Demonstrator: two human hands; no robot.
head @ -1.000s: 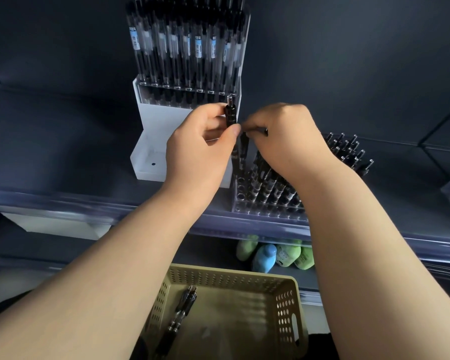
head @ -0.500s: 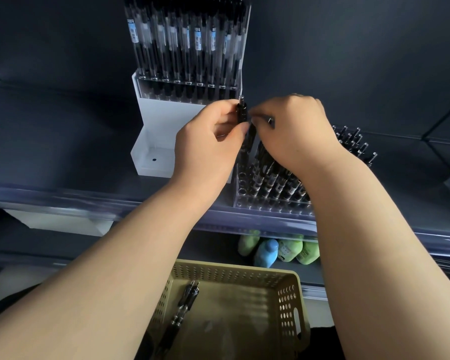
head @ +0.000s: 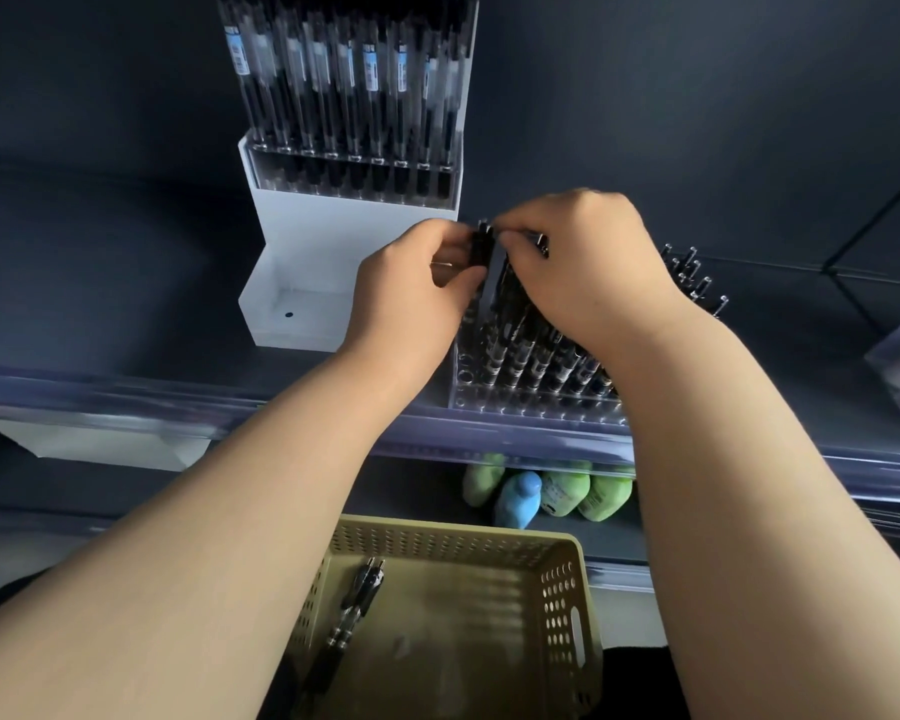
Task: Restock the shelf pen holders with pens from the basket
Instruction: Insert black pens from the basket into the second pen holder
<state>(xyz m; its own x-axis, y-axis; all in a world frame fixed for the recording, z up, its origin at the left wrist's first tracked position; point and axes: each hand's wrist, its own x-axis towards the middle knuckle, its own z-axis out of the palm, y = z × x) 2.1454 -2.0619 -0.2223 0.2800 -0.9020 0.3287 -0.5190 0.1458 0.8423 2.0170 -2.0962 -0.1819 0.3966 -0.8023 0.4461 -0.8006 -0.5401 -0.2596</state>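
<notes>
My left hand [head: 411, 293] pinches the top of a small bunch of black pens [head: 481, 246] above the left end of the clear pen holder [head: 536, 402] on the shelf. My right hand [head: 583, 262] meets it there, its fingertips pinching a black pen [head: 539, 244] at the same spot. The clear holder has several black pens standing in it and open holes along its front row. Below, the olive basket [head: 562, 589] holds two black pens [head: 357, 605] near its left wall.
A white pen holder [head: 302, 283] packed with upright pens stands behind, to the left. The shelf's front rail [head: 126, 402] runs across the view. Green and blue bottles [head: 546, 491] lie on the lower shelf. A white box [head: 100, 449] sits under the shelf at left.
Both hands have shifted a little to the right, from in front of the white holder's right edge to above the clear holder's left end, still joined at the pen tops.
</notes>
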